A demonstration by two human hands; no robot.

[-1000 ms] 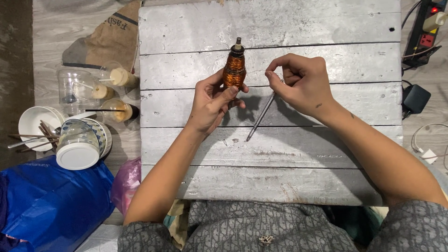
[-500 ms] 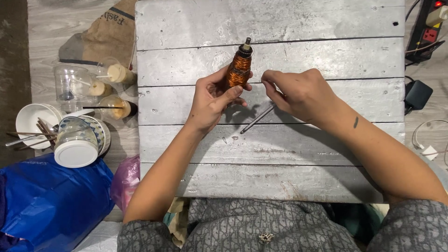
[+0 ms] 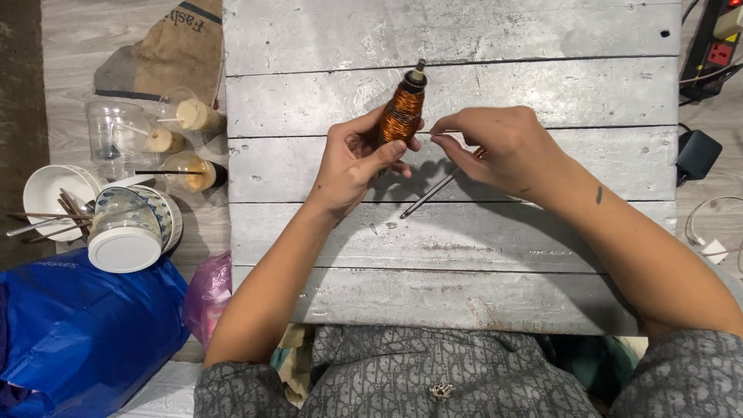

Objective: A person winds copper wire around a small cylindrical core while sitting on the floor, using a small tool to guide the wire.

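Note:
My left hand (image 3: 357,162) grips a small cylinder wound with copper wire (image 3: 401,114), held tilted above the grey wooden board table (image 3: 464,232), its metal tip pointing up and to the right. My right hand (image 3: 495,147) is right beside it, thumb and forefinger pinched near the coil's lower end. Whether a thin wire runs between those fingers is too fine to tell. A thin metal screwdriver (image 3: 437,188) with an orange handle lies slantwise on the table, partly under my right hand.
On the floor at the left stand clear plastic cups (image 3: 116,135), bowls with chopsticks (image 3: 54,197) and a white-lidded container (image 3: 124,244). A blue bag (image 3: 77,333) and a pink bag (image 3: 207,290) lie lower left. A power strip (image 3: 716,46) and a black adapter (image 3: 696,155) sit at the right.
The copper coil has tilted more to the right in my left hand. My right hand has moved in closer to the coil and lower, with its fingers pinched beside it.

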